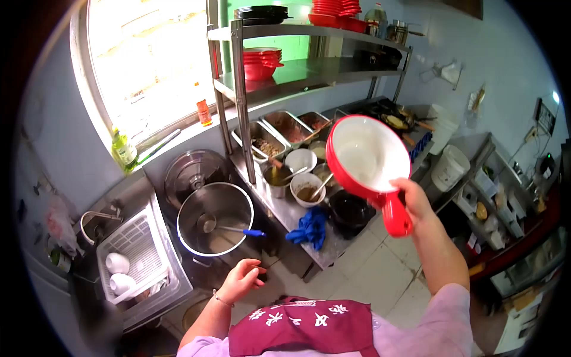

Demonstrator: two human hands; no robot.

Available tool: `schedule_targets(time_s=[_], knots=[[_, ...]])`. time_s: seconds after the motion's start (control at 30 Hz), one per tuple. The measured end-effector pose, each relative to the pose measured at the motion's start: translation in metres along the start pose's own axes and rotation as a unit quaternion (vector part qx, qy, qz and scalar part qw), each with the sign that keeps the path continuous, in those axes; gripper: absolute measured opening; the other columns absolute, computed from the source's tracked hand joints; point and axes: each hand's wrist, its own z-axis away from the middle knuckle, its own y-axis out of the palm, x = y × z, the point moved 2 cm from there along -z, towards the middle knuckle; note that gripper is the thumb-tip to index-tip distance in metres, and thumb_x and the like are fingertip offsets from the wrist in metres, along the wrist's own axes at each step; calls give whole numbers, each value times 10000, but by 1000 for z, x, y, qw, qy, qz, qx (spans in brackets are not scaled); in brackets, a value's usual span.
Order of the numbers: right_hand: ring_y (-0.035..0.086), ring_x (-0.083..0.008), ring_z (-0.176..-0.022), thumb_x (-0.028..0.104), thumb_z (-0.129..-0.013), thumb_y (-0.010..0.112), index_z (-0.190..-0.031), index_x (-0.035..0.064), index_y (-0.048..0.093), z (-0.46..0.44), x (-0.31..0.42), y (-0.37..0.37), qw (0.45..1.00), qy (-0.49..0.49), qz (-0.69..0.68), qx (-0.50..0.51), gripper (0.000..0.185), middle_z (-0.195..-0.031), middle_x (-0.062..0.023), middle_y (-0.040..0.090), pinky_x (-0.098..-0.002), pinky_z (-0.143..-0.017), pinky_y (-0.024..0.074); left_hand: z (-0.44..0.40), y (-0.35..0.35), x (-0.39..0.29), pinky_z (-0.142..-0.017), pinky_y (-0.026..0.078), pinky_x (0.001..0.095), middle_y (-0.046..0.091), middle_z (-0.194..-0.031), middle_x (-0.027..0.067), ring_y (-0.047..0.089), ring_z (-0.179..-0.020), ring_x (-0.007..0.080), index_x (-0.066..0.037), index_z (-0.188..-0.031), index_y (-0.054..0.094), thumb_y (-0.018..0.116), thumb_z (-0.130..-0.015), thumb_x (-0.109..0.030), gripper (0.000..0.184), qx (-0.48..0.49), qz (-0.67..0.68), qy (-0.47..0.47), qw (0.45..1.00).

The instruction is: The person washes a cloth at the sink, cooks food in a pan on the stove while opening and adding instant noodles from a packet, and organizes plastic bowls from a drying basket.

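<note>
My right hand (411,201) grips a red bowl with a handle and white inside (369,152), raised over the steel counter and tilted so its inside faces me. No food shows in the bowl. My left hand (240,281) holds nothing; its fingers are loosely curled and apart, just in front of a large steel stockpot (245,205). Inside the pot rests a ladle (208,222) with a blue handle, its end over the rim. A blue cloth (309,229) lies crumpled on the counter's near edge, beside a black bowl (351,208).
Steel food trays (262,143) and white bowls (301,160) line the counter. Above stands a steel shelf (321,68) with stacked red bowls (262,62). At left is a sink (178,279) with a drain basket (143,238); a large lid (193,169) leans behind the pot.
</note>
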Motion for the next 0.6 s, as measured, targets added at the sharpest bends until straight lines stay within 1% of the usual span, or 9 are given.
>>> schedule_targets(time_s=[0.03, 0.1, 0.17, 0.3, 0.33, 0.37, 0.47, 0.53, 0.6], knots=[[593, -391, -894, 152, -819, 482, -1235, -98, 356, -20, 22, 7, 1000, -10, 0, -7, 502, -1099, -280, 529, -449, -770, 527, -15, -5, 1, -667, 504, 259, 583, -1061, 127, 604, -748, 133, -38, -1199, 418, 482, -920, -150, 307, -28, 27, -13, 999], [591, -393, -900, 132, -819, 459, -1231, -114, 330, -69, 60, 13, 999, -39, 35, -5, 498, -1098, -282, 523, -433, -787, 537, -38, -7, -10, -655, 501, 252, 586, -1040, 122, 602, -744, 134, -31, -1186, 423, 471, -920, -133, 289, -43, 29, -8, 999], [589, -395, -902, 116, -807, 452, -1221, -121, 331, -135, 93, 8, 996, -65, 44, 33, 492, -1098, -277, 523, -425, -794, 542, -53, -3, -23, -647, 500, 250, 587, -1023, 119, 599, -736, 135, -25, -1172, 426, 466, -920, -124, 274, -50, 30, -4, 998], [592, -359, -923, 75, -790, 430, -1191, -121, 373, -245, 146, 33, 990, -105, 22, 97, 449, -1114, -266, 528, -429, -809, 540, -70, 0, -27, -642, 497, 244, 585, -1020, 120, 597, -729, 133, -21, -1168, 428, 472, -919, -114, 269, -85, 46, -7, 995], [585, -373, -919, 97, -789, 438, -1150, -136, 395, -274, 156, 38, 988, -114, 27, 100, 432, -1071, -275, 523, -433, -740, 550, -69, 3, -27, -630, 500, 242, 595, -1012, 120, 604, -722, 136, -22, -1159, 441, 480, -916, -115, 263, -110, 29, -1, 994], [593, -371, -917, 118, -787, 448, -1143, -113, 426, -310, 166, 36, 988, -91, 56, 115, 424, -1050, -258, 547, -426, -724, 542, -68, 6, -23, -630, 500, 242, 595, -1012, 120, 604, -722, 136, -22, -1159, 441, 480, -916, -115, 263, -122, 35, 1, 992], [613, -354, -887, 140, -788, 463, -1113, -81, 467, -412, 182, 47, 985, -50, 60, 153, 393, -1025, -234, 572, -417, -710, 535, -58, 15, -3, -608, 506, 246, 613, -996, 122, 619, -712, 147, -23, -1141, 459, 500, -908, -124, 257, -238, 57, 1, 970], [616, -364, -868, 74, -768, 441, -1094, -117, 455, -480, 188, 51, 990, -107, 61, 73, 379, -1007, -231, 578, -441, -721, 562, -47, 29, 11, -603, 511, 254, 611, -989, 127, 622, -707, 155, -11, -1131, 456, 497, -908, -128, 255, -308, 64, -9, 949], [623, -367, -825, 77, -765, 445, -1072, -106, 468, -511, 186, 65, 989, -78, 50, 112, 358, -971, -221, 587, -447, -689, 565, -35, 56, 22, -602, 514, 259, 610, -984, 129, 624, -703, 159, -5, -1122, 455, 494, -909, -127, 249, -364, 79, -18, 928]])
